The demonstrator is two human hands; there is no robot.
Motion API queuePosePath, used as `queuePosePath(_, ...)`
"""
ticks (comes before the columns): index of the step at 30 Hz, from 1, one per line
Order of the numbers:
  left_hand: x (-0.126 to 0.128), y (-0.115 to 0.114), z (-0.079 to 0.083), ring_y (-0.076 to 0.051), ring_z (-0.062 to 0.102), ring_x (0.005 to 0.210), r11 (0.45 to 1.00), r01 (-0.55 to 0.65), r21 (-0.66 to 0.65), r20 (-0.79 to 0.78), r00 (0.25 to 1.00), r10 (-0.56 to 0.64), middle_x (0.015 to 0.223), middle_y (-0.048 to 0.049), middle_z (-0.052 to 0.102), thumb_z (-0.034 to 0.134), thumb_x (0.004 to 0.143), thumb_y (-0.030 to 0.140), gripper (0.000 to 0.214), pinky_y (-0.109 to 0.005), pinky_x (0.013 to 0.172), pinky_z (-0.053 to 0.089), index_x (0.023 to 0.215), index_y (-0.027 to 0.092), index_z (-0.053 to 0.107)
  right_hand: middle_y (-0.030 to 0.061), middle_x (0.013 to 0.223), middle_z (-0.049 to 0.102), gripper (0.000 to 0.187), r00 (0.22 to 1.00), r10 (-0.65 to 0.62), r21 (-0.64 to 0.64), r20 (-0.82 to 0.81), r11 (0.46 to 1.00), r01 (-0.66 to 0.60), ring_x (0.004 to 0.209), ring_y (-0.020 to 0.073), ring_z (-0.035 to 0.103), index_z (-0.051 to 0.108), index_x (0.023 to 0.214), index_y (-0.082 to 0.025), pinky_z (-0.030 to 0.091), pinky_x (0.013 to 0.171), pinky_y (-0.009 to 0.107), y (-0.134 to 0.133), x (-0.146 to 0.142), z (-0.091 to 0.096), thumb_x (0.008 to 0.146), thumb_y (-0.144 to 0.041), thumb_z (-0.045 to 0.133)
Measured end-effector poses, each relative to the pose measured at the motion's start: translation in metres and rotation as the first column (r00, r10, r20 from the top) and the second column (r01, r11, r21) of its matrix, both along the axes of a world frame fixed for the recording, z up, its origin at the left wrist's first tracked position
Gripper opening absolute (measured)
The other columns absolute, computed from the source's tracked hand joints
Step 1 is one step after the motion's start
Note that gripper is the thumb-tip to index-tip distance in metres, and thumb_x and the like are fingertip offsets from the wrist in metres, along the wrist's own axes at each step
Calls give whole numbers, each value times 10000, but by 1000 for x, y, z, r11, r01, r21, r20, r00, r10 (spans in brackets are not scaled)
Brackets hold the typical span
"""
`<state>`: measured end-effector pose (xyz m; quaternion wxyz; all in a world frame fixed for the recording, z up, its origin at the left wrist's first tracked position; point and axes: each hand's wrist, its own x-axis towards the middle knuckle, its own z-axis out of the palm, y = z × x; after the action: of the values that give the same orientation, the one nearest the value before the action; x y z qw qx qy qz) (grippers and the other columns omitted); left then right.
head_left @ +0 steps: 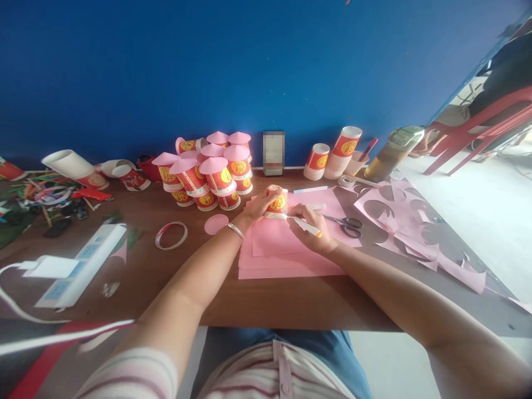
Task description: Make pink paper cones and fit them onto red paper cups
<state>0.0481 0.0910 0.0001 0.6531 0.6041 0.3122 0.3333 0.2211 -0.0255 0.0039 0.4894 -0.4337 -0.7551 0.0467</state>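
Note:
My left hand (261,205) is closed around a red paper cup (277,201) with a yellow emblem, pressing it down on a stack of pink paper (282,266). The cup stands rim-down or base-down; I cannot tell which. In my right hand (313,224) is a white marker pen (306,226) with an orange end, its tip at the cup's lower edge on the paper. Scissors (347,223) with dark handles lie open on the paper just right of that hand. Behind it rests a white and blue pen (311,189).
Stacked red cups with pink cone tops (216,172) stand to the left behind a pink paper disc (216,224). A tape roll (171,235) and a power strip (83,266) lie farther left. Cut pink scraps (415,233), more cups (316,162) and a bottle (390,152) are at right.

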Motion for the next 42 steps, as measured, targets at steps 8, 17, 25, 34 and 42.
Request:
queuePosePath(8,2,-9,9,-232,684,1024,996,-67,57,-21,997,68,1073,-83,714,727,901,554,434,-366,921,562,1095,171,665,6,809,709,79,998,-60,64,12,996,59,683,168,676,584,941,-258,514,639,288,-7,0,1,968,-184,580)
queuePosePath(17,6,-12,8,-204,677,963,996,-65,-64,16,998,66,996,-43,689,752,890,556,428,-371,912,553,1078,188,637,1,796,696,132,992,-25,205,127,979,-1,667,161,669,583,952,-259,506,605,286,-5,2,0,971,-129,576)
queuePosePath(25,7,-11,8,-199,652,966,998,-33,-53,-3,999,33,1026,-46,667,761,869,610,504,-352,896,542,1115,190,632,5,808,689,162,988,-40,214,149,977,7,674,162,659,587,969,-256,499,612,284,-3,5,-3,957,-97,559)
queuePosePath(34,6,-12,10,-214,667,992,999,-32,-18,-46,998,31,1047,-56,680,759,857,650,534,-351,894,562,1116,201,630,-4,792,670,183,990,-15,234,138,972,-18,655,149,645,561,970,-251,474,589,268,-4,3,1,958,-69,569)
queuePosePath(42,4,-4,1,-215,668,1019,998,-1,62,-67,998,6,1078,-57,682,733,852,712,559,-326,885,556,1090,210,668,-4,794,680,151,986,-21,233,168,972,-19,658,155,653,579,975,-249,491,601,273,-2,4,-2,966,-98,571)
